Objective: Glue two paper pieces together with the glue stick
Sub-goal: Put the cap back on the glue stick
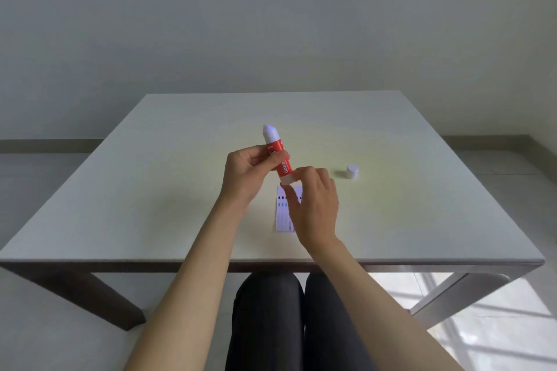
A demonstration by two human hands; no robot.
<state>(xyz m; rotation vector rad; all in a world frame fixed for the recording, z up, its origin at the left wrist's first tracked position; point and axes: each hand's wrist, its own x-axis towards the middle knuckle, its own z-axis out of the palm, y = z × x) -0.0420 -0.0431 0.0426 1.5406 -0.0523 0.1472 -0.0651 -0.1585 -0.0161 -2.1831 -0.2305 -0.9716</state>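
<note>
Glue comes first here. From the head camera, the left hand (251,173) is wrapped around the middle of the red glue stick (278,156) and holds it up above the table (150,184), tip pointing up and away. The white glue tip (269,129) is bare and sticks out of the tube. The right hand (313,205) pinches the white knob at the bottom end of the stick with its fingertips (297,173), so my guess is that it is twisting the glue out.

The white cap (351,171) is already off. It sits alone on the table, to the right of the glue stick and well apart from it.

Just below the glue stick, flat on the table, lies printed paper (281,211) with little dark and blue squares. The right hand covers part of it, so I cannot tell if it is one piece or two.

So the cap step is done and the glue looks almost ready. No glue shows on the paper yet. Rubbing glue on and pressing the pieces together is still left to do.
</note>
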